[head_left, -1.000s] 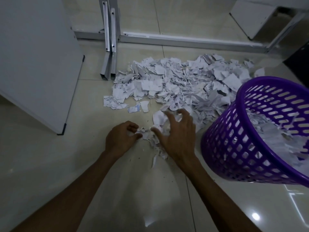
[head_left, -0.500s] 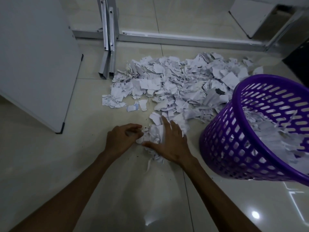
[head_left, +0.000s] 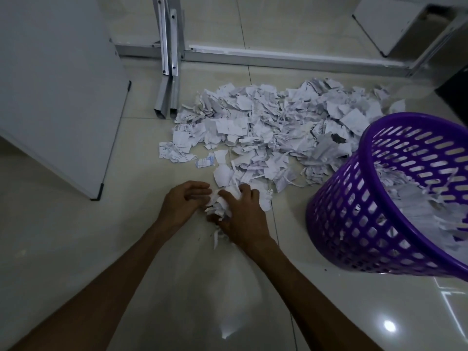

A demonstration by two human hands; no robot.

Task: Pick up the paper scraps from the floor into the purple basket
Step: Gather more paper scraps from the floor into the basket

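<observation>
On the floor (head_left: 76,249), at the near edge of the scrap pile (head_left: 266,127), we are gathering a handful; our right hand (head_left: 243,219) curls its fingers over a wad of scraps (head_left: 219,203), our left hand (head_left: 183,206) cups it from the other side with fingers bent; next, we judge, comes lifting the wad rightward into the purple basket (head_left: 354,224), nearby and partly filled, squeezing so strips don't trail.

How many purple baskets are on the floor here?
1. The purple basket stands at the right, beside the pile of paper scraps, with scraps already inside. Others outside the frame can't be ruled out.
</observation>
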